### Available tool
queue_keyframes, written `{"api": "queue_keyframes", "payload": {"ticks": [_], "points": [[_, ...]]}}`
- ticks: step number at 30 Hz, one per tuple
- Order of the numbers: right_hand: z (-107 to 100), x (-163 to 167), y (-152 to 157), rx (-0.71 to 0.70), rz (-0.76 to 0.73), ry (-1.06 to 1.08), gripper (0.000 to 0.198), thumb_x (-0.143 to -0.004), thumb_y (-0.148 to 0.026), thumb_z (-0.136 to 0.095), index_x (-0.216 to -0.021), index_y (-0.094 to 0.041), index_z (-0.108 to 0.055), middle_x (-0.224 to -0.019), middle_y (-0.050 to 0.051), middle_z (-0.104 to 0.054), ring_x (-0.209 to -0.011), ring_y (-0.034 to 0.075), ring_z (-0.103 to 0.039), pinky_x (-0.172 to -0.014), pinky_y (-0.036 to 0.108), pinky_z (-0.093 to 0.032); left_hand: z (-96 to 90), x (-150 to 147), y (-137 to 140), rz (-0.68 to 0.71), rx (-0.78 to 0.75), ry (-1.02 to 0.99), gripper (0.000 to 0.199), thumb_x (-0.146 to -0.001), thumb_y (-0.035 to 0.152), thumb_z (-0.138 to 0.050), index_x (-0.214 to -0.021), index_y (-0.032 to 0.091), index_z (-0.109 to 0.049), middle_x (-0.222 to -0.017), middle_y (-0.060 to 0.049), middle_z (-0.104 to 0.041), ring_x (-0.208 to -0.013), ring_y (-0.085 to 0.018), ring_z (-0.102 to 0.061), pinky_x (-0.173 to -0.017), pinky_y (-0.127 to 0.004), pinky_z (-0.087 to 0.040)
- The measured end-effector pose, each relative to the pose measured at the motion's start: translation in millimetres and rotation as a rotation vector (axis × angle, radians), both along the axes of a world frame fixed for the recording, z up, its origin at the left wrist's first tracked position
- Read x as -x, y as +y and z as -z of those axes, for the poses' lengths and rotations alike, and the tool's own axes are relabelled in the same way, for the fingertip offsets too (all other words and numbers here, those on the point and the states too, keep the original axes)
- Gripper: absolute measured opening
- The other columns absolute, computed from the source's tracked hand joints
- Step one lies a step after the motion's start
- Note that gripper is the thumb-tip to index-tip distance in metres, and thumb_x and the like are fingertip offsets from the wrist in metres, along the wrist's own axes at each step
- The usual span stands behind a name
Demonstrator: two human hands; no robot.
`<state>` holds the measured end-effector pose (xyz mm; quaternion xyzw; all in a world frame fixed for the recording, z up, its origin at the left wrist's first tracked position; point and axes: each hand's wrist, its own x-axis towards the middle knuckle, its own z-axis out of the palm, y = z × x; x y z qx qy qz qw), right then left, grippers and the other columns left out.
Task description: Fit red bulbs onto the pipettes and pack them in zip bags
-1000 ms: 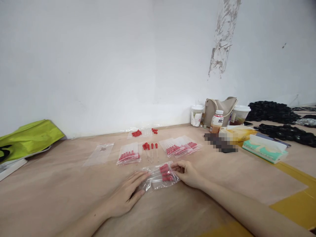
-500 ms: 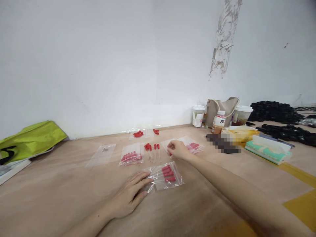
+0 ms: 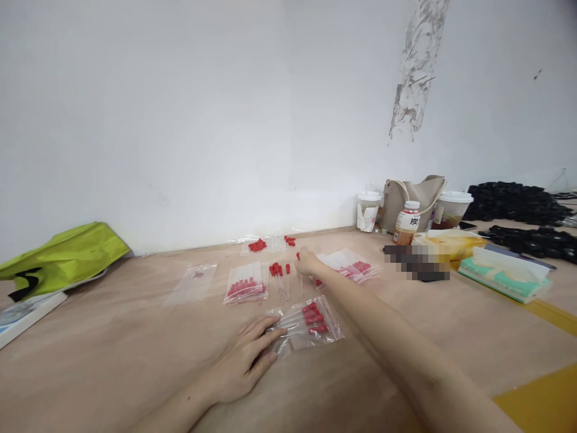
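Note:
My left hand lies with fingers stretched out, their tips on the open end of a clear zip bag. Inside that bag are several glass droppers with red rubber bulbs. Farther back, my right hand pinches the red bulb of a single dropper, its thin glass tube pointing toward me. Just left of it, more loose droppers lie side by side. A filled zip bag of droppers is left of these; another bag with red bulbs lies right of my right hand, partly behind the wrist.
A flat clear bag lies at left, near a yellow-green bag. Loose red bulbs sit on plastic by the wall. At right stand a lidded cup, a bottle, a grey bag and a tissue pack.
My right hand has moved left and slightly back, from beside the right-hand bag to a loose dropper, now pinched by its bulb. My left hand stays on the bag. The view has shifted slightly.

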<state>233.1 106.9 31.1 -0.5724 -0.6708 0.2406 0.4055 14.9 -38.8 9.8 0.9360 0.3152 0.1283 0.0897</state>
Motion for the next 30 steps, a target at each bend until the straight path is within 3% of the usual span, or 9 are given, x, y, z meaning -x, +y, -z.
{"api": "queue_keyframes", "payload": {"ticks": [4,6,9,14,30], "points": [[2,-49,-40,-0.059,0.081,0.090,0.034,-0.077,-0.016,-0.043,-0.110,-0.018,-0.040,-0.084,0.002,-0.056,-0.060,0.011,-0.055,-0.054,0.023,-0.044,1.4,0,0,-0.012,-0.016,-0.008,0.038,-0.089,0.029,-0.036,-0.126,0.030,-0.037,-0.134,-0.003,-0.035,-0.120,-0.022,-0.033,-0.098,-0.042,-0.031],[11,-72,-66,-0.125,0.104,0.360,0.035,-0.074,-0.019,-0.043,-0.108,-0.021,-0.037,-0.076,-0.003,-0.054,-0.046,0.008,-0.051,-0.043,0.020,-0.041,2.7,0,1,-0.009,-0.024,-0.022,0.038,-0.088,0.029,-0.036,-0.126,0.029,-0.037,-0.133,-0.003,-0.036,-0.120,-0.023,-0.034,-0.098,-0.042,-0.032],[31,-93,-99,-0.135,0.121,0.589,0.034,-0.070,-0.027,-0.050,-0.100,-0.021,-0.037,-0.063,-0.006,-0.049,-0.043,0.009,-0.048,-0.040,0.020,-0.040,3.4,0,2,-0.005,-0.029,-0.017,0.038,-0.089,0.029,-0.036,-0.126,0.030,-0.037,-0.134,-0.003,-0.035,-0.120,-0.023,-0.033,-0.098,-0.042,-0.031],[53,-90,-119,-0.096,0.125,0.741,0.039,-0.067,-0.031,-0.054,-0.100,-0.023,-0.034,-0.068,-0.006,-0.047,-0.050,0.010,-0.053,-0.046,0.024,-0.047,2.5,0,3,-0.015,-0.023,0.022,0.038,-0.089,0.030,-0.034,-0.127,0.030,-0.035,-0.135,-0.002,-0.032,-0.122,-0.022,-0.031,-0.099,-0.041,-0.031],[61,-73,-129,-0.070,0.012,0.788,0.035,-0.071,-0.035,-0.054,-0.096,-0.025,-0.033,-0.071,-0.006,-0.045,-0.055,0.010,-0.055,-0.054,0.027,-0.049,2.5,2,4,-0.030,0.019,0.025,0.037,-0.089,0.030,-0.036,-0.126,0.031,-0.038,-0.134,-0.002,-0.032,-0.122,-0.022,-0.031,-0.099,-0.040,-0.031]]}}
